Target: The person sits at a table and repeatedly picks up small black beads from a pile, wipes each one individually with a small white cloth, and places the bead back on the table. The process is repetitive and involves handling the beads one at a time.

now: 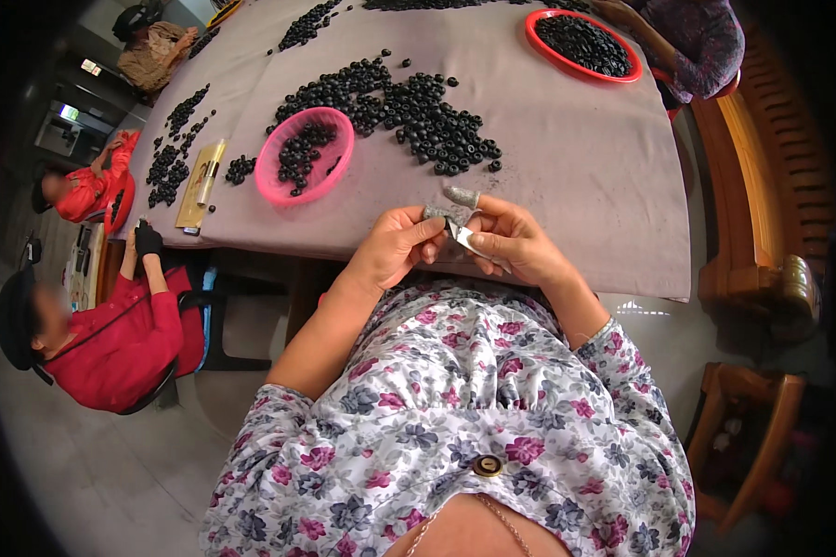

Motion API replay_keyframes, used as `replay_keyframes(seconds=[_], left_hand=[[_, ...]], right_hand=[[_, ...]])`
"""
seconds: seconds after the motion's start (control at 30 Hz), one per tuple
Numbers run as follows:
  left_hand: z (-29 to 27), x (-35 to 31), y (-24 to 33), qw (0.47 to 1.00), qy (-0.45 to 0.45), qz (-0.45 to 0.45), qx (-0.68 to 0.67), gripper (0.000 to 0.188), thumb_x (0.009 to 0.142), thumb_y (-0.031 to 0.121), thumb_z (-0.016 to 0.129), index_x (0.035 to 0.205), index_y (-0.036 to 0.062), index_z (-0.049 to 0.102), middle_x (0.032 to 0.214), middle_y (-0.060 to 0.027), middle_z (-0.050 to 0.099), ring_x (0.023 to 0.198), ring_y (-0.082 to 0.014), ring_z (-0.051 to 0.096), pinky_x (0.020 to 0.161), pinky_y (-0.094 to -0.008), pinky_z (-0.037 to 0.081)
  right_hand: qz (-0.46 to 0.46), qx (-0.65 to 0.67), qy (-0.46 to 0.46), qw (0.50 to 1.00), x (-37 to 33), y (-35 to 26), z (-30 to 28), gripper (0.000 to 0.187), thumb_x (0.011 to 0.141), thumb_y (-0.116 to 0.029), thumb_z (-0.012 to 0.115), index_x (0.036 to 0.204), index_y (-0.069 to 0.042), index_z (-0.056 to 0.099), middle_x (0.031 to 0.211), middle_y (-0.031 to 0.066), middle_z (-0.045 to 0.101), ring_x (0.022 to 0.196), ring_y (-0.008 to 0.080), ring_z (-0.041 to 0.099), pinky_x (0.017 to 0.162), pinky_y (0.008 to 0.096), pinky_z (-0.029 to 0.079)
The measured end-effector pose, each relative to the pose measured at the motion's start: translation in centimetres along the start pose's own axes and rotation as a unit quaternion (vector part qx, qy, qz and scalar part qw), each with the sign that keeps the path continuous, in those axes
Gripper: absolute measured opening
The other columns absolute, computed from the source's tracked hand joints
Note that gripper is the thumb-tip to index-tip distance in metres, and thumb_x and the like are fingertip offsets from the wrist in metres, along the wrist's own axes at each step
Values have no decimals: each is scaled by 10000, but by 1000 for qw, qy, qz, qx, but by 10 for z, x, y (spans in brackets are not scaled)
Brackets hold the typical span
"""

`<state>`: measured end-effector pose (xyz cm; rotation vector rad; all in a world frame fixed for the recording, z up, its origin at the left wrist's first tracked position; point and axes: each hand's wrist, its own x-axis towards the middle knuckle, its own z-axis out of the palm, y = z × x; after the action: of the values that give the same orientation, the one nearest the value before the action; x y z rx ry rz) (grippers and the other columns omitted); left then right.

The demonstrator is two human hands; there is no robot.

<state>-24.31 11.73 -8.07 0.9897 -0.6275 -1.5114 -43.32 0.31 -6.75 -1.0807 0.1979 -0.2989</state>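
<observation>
My two hands meet just over the near edge of the cloth-covered table (576,204). Between thumb and fingers, my left hand (395,246) pinches a small black piece (450,226), mostly hidden by the fingers. My right hand (528,243) is closed around a small knife (464,239) with a pale, shiny blade or handle, its tip against the black piece. Grey covers wrap my index fingertips. Beyond my hands lies a heap of small round black pieces (441,130), several with a hole. A pink plastic basket (283,192) left of the heap holds more of them.
A red tray (611,79) of dark, flat pieces stands at the far right. Left of the basket lie a gold packet (193,200) and a clear tube (208,183). Co-workers sit along the left side, one in red (121,357). A wooden bench (748,176) stands at right.
</observation>
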Motion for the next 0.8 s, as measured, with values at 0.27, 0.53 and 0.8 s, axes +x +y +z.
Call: replay_keyframes(seconds=[0.27, 0.53, 0.8], left_hand=[[-1, 4, -6, 993, -40, -45, -101, 208, 913, 273, 641, 867, 72, 615, 681, 26, 536, 555, -65, 478, 529, -221, 409], [0, 6, -8, 985, -50, -56, -159, 232, 918, 292, 633, 919, 61, 617, 713, 12, 539, 581, -85, 488, 537, -221, 411], [3, 4, -11, 981, -55, -56, -175, 213, 963, 243, 557, 972, 34, 602, 741, 21, 517, 601, -57, 481, 559, -211, 412]], right_hand=[[11, 1, -27, 1000, 2, 5, -4, 341, 923, -116, 600, 1237, 7, 555, 787, -21, 595, 577, 51, 541, 460, 172, 373], [6, 23, -17, 1000, 2, 6, -5, 331, 929, -119, 596, 1231, 13, 563, 807, 2, 625, 587, 49, 539, 480, 171, 389], [13, 0, 2, 1000, 1, 7, -6, 325, 942, -116, 573, 1237, 19, 570, 801, 10, 625, 589, 50, 534, 487, 172, 389]])
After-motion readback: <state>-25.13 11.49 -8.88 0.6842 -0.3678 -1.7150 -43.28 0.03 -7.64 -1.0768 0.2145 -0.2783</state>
